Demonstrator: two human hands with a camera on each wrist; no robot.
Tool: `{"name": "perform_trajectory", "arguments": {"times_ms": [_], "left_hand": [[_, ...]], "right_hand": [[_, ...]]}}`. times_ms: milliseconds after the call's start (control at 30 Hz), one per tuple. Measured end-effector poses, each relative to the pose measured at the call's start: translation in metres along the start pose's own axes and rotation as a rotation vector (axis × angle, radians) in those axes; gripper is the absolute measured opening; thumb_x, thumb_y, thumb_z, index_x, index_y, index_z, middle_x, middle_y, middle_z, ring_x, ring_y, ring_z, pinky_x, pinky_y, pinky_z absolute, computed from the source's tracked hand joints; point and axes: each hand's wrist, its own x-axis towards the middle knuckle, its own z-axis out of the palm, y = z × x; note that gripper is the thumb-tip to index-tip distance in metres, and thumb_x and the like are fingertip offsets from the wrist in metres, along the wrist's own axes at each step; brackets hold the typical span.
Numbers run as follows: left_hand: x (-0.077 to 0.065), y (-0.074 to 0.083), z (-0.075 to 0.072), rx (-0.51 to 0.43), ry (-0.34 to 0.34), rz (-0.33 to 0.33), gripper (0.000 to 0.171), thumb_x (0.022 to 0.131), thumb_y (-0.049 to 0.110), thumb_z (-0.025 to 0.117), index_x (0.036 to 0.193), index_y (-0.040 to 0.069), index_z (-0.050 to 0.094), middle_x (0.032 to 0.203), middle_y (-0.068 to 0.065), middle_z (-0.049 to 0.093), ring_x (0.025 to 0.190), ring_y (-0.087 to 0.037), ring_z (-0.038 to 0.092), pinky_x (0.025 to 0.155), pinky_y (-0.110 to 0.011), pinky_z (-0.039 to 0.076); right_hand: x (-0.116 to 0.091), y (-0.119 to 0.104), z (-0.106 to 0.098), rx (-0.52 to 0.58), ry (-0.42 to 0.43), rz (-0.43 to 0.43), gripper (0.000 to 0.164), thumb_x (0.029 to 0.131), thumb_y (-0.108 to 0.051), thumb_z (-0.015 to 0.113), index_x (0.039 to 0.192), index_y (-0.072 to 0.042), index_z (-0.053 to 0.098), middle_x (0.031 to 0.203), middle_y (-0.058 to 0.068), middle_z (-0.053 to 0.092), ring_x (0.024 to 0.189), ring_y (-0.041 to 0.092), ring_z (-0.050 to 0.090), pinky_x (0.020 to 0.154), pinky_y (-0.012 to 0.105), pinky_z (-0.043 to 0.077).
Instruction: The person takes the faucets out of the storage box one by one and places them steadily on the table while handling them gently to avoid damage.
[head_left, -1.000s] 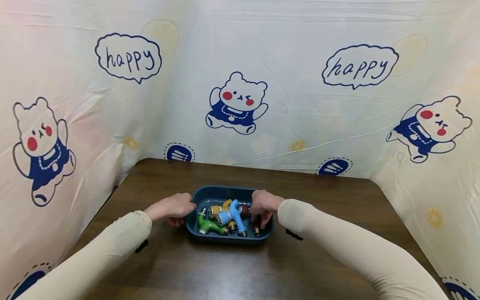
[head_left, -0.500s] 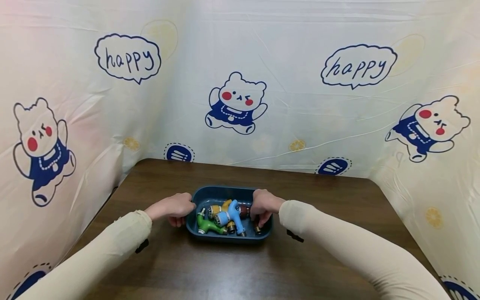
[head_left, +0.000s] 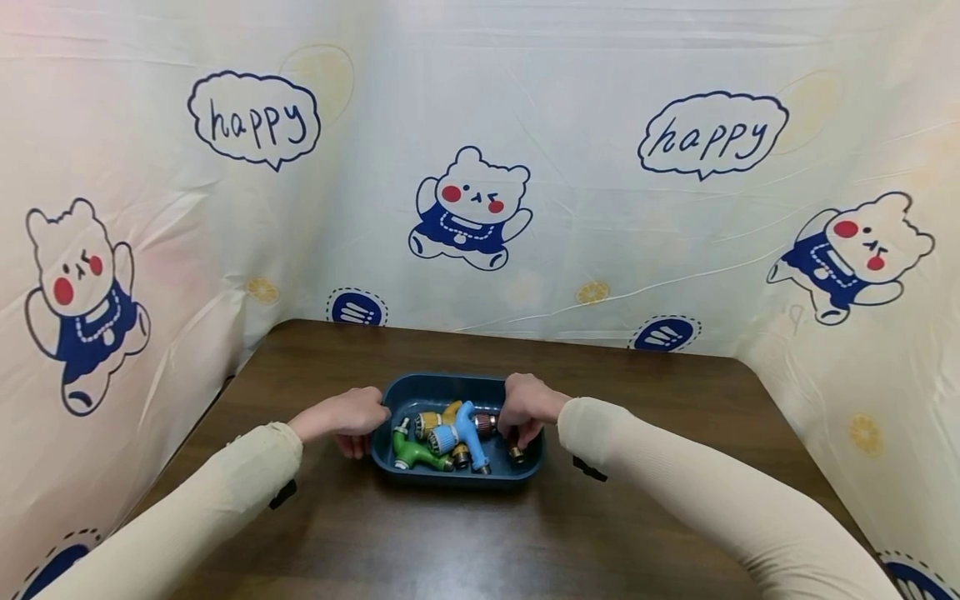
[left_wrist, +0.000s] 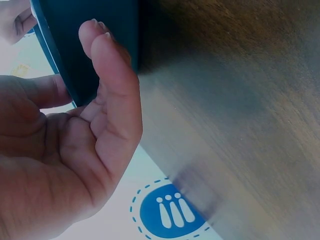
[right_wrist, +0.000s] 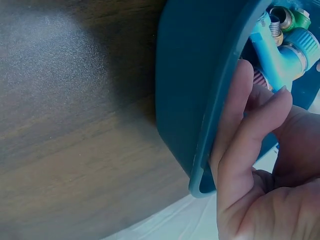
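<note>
A dark blue plastic basin [head_left: 456, 478] holds several toy-coloured water taps. My left hand [head_left: 351, 417] grips its left rim; in the left wrist view the thumb [left_wrist: 54, 92] is at the rim and the fingers lie along the outer wall. My right hand [head_left: 528, 407] reaches inside the right end, fingers curled round a dark red tap [head_left: 487, 424], whose body they mostly hide. The tap's ribbed handle [right_wrist: 260, 79] shows beside the fingers in the right wrist view. Left of it lie a light blue tap [head_left: 467, 433], a yellow tap [head_left: 430, 422] and a green tap [head_left: 417, 454].
The basin stands on a brown wooden table [head_left: 465, 542], towards its far side. A pale printed curtain [head_left: 585, 192] hangs behind the table and along both sides.
My right fingers and the end of the dark red tap have shifted slightly inside the basin. The left hand keeps its grip on the rim.
</note>
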Motion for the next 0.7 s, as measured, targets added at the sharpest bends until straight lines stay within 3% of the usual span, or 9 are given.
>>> {"name": "perform_trajectory", "arguments": {"times_ms": [133,200,267,367,500,600,700], "left_hand": [[0.033,-0.034,0.005,-0.055,-0.012,-0.009,0.028,0.104,0.021,0.044,0.107,-0.004,0.055,0.069,-0.018,0.069,0.055,-0.032,0.071,0.046,-0.042,0.06],[0.027,-0.028,0.005,-0.06,-0.007,-0.03,0.026,0.106,0.022,0.045,0.108,-0.001,0.057,0.07,-0.018,0.07,0.057,-0.032,0.072,0.048,-0.044,0.061],[0.005,-0.007,0.002,-0.051,0.001,-0.025,0.025,0.106,0.019,0.045,0.105,-0.002,0.058,0.069,-0.017,0.069,0.055,-0.03,0.071,0.048,-0.041,0.061],[0.013,-0.017,0.006,-0.047,0.001,-0.005,0.024,0.107,0.018,0.046,0.105,-0.003,0.058,0.073,-0.019,0.07,0.056,-0.03,0.071,0.049,-0.042,0.062],[0.008,-0.013,0.004,-0.058,-0.001,-0.006,0.025,0.106,0.017,0.047,0.109,-0.005,0.057,0.074,-0.021,0.069,0.057,-0.031,0.072,0.051,-0.043,0.062],[-0.038,0.035,-0.005,-0.027,0.025,-0.023,0.024,0.106,0.013,0.045,0.111,-0.008,0.056,0.072,-0.019,0.068,0.056,-0.028,0.071,0.052,-0.039,0.062],[-0.037,0.034,-0.005,-0.032,0.023,-0.023,0.026,0.106,0.013,0.045,0.116,-0.01,0.054,0.073,-0.019,0.067,0.056,-0.027,0.071,0.052,-0.038,0.062]], "right_hand": [[-0.003,-0.001,-0.002,-0.02,0.014,-0.01,0.017,0.089,-0.006,0.082,0.081,0.003,0.069,0.067,0.014,0.071,0.049,0.017,0.069,0.05,0.025,0.059],[-0.004,-0.001,-0.003,-0.022,0.009,-0.01,0.017,0.09,-0.006,0.081,0.082,0.003,0.069,0.069,0.014,0.071,0.05,0.017,0.069,0.051,0.025,0.059],[-0.004,0.0,-0.003,-0.018,0.004,-0.008,0.017,0.09,-0.006,0.081,0.082,0.003,0.068,0.07,0.015,0.072,0.051,0.017,0.069,0.051,0.025,0.059],[0.001,0.001,-0.001,-0.016,0.004,0.009,0.016,0.09,-0.005,0.081,0.083,0.002,0.068,0.074,0.016,0.073,0.052,0.018,0.07,0.052,0.026,0.06],[0.005,0.002,-0.001,-0.041,0.018,0.018,0.016,0.088,-0.005,0.082,0.083,0.001,0.069,0.076,0.017,0.072,0.051,0.019,0.07,0.053,0.028,0.061],[0.003,0.001,-0.005,-0.057,0.021,0.009,0.016,0.088,-0.006,0.083,0.083,0.0,0.069,0.077,0.016,0.071,0.051,0.019,0.069,0.054,0.028,0.061],[-0.001,0.0,-0.008,-0.062,0.016,-0.004,0.015,0.089,-0.007,0.083,0.084,-0.001,0.07,0.078,0.015,0.07,0.05,0.018,0.068,0.055,0.028,0.061]]}}
